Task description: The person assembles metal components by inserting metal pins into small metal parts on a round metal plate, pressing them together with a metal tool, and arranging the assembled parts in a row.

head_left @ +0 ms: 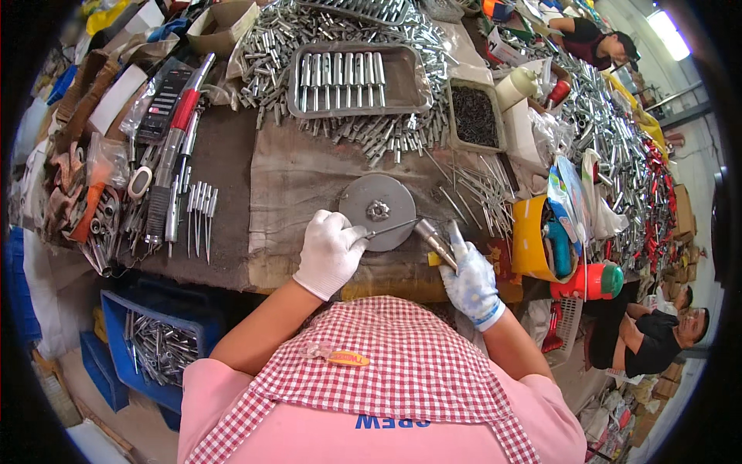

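My left hand (332,254), in a white glove, pinches a thin dark metal rod (396,228) that points right. The rod's far tip is close to the end of a shiny metal tube (435,241); whether they touch I cannot tell. My right hand (471,284), in a white glove with bluish patches, is closed around that tube, which tilts up to the left. Beneath the rod a round grey disc (357,199) with a nut-like piece (378,209) at its centre lies on the brown work surface (297,170).
A metal tray (406,73) with a row of metal tubes sits amid piled metal parts (270,58). Right of it are a box of small dark pieces (474,116), thin rods (487,193) and a yellow container (533,240). Hand tools (174,139) lie left, above a blue bin (116,309).
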A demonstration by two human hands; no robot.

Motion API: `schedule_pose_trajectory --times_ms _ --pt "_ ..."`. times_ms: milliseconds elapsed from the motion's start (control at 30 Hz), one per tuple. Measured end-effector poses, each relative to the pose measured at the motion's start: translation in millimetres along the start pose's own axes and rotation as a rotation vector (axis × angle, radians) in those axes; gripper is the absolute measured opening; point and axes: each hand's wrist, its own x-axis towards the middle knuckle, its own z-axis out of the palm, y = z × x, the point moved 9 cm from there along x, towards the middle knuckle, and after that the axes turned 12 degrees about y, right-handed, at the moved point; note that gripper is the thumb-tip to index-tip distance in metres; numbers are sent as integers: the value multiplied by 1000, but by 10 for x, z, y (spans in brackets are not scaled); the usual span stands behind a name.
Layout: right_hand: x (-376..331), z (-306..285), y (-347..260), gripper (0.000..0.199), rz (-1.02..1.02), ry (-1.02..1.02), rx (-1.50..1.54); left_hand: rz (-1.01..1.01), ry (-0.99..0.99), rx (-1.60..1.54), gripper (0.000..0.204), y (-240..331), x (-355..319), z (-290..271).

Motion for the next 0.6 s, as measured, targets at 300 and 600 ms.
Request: schedule_pose_trajectory --times_ms 300,600 --pt "160 -52 -650 69 -43 59 560 -19 5 4 14 -14 -33 0" --pt "88 158 -622 66 -151 -109 281 -18 -30 -46 16 -17 -56 -19"
